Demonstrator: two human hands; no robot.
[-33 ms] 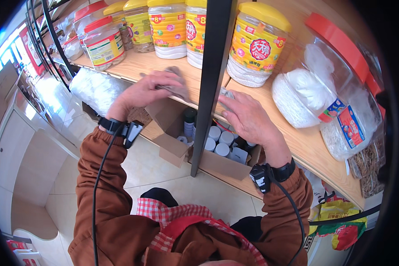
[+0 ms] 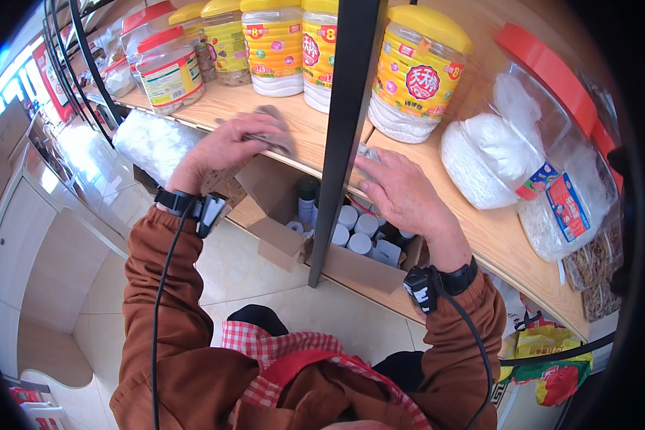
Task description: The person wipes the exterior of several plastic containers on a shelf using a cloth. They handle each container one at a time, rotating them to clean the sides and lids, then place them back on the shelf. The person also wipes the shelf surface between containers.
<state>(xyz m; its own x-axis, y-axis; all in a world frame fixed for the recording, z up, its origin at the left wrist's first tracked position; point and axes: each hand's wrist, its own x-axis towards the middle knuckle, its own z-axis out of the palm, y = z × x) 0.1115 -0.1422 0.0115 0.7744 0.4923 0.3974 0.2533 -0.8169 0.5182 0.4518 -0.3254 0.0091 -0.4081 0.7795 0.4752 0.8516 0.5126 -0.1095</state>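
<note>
We have our left hand [image 2: 236, 142] at the front part of the wooden shelf [image 2: 315, 136], palm down, its fingers bent and drawn close together over a brown-grey cloth [image 2: 274, 125]. The cloth is bunched under and beyond the fingers, in our grip, and lies on the boards near the front edge, to the left of the black upright post [image 2: 342, 122].

Our right hand [image 2: 408, 192] is on the other side of that post, back upward, with the fingers lightly curved and near one another and the thumb held a little apart below them. The fingertips rest on a small piece of grey cloth [image 2: 369, 152] just beside the post (most of it is hidden, so we cannot tell whether we pinch it or merely press it down).

Behind our left hand stand yellow-lidded jars [image 2: 272, 54] in a row, with a red-lidded jar [image 2: 170, 77] farther left. Behind our right hand there is a single large yellow-lidded jar [image 2: 417, 82], upright, and to its right a big clear jar [image 2: 491, 154] with a red lid, tilted. Below the shelf, between our forearms, an open cardboard box [image 2: 351, 266] holds white-lidded containers [image 2: 360, 244].
</note>
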